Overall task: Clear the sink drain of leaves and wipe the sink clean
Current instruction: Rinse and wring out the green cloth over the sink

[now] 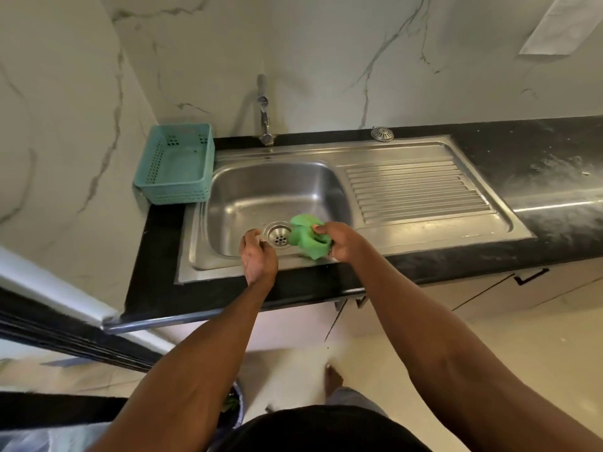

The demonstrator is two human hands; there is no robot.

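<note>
Right hand is clamped around a bunched green cloth just beside the drain in the sink; left hand (fingers curled, contents unclear) rests at the basin's near edge, both forearms reaching forward.

head cam, wide-angle, looking down, sink near

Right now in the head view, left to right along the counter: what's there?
Teal basket → left hand → drain → green cloth → right hand → ribbed drainboard → dusty black counter.
</note>
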